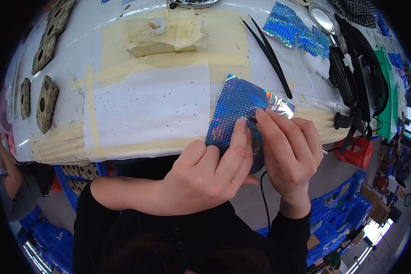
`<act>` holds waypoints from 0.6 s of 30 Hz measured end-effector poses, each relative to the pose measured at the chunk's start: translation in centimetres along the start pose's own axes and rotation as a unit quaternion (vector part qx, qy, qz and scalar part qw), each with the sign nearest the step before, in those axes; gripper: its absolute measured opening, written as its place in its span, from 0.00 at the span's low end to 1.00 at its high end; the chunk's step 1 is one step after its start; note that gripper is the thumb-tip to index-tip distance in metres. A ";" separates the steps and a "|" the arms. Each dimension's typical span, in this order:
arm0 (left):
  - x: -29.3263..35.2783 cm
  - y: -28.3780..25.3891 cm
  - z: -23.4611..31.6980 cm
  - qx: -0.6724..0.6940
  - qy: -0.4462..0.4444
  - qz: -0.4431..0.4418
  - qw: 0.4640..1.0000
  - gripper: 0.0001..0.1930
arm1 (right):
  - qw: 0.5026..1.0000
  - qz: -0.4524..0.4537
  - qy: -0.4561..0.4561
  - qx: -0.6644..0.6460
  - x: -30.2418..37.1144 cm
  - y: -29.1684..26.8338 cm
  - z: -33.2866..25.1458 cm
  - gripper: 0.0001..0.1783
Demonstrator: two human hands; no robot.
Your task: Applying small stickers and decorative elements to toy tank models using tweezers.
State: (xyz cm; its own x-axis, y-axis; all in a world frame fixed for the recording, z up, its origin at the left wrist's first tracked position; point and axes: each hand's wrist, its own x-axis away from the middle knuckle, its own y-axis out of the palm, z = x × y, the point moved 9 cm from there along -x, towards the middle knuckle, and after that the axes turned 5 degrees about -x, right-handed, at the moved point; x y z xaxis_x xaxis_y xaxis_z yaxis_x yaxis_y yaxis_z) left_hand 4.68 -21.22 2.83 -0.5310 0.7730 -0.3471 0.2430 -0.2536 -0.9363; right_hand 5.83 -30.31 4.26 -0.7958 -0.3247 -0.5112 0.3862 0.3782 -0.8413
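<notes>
Both my hands are at a shiny blue holographic sticker sheet point(235, 98) covered in rows of tiny marks, tilted at the table's front edge. My left hand point(210, 171) is closed on its lower part, index fingertip pressed on the face and thumb underneath. My right hand point(290, 148) pinches at the sheet's right side, fingertips almost meeting the left ones. Something small and dark shows between the fingertips, too small to name. Beside the sheet lies white paper point(146, 109) dotted with tiny loose pieces. Black tweezers point(271, 57) lie apart beyond the sheet.
A tape-covered block point(164, 45) carries a small white cup point(157, 26). Several camouflage-patterned parts point(47, 105) line the left side. More holographic sheets point(285, 27), a round metal lid point(324, 19) and a black strapped item point(358, 77) are at the right. A red container point(355, 153) stands below.
</notes>
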 end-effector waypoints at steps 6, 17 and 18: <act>0.1 0.1 0.0 -0.006 0.000 0.000 1.000 0.28 | 1.000 -0.001 -0.003 -0.002 0.0 0.1 0.0 0.22; 0.1 0.0 0.0 -0.008 -0.003 -0.003 1.000 0.29 | 0.999 -0.021 -0.018 0.027 -0.1 0.1 -0.5 0.22; 0.1 0.0 0.0 -0.009 -0.001 -0.003 1.000 0.28 | 0.999 -0.022 -0.019 0.028 -0.1 0.1 -0.5 0.22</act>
State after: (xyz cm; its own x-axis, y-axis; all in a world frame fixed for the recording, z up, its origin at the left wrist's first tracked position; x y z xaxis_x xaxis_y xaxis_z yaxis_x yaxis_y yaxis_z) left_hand 4.66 -21.16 2.84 -0.5345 0.7734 -0.3408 0.2539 -0.2376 -0.9376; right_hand 5.71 -29.80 4.36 -0.7944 -0.3727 -0.4795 0.3786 0.3135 -0.8709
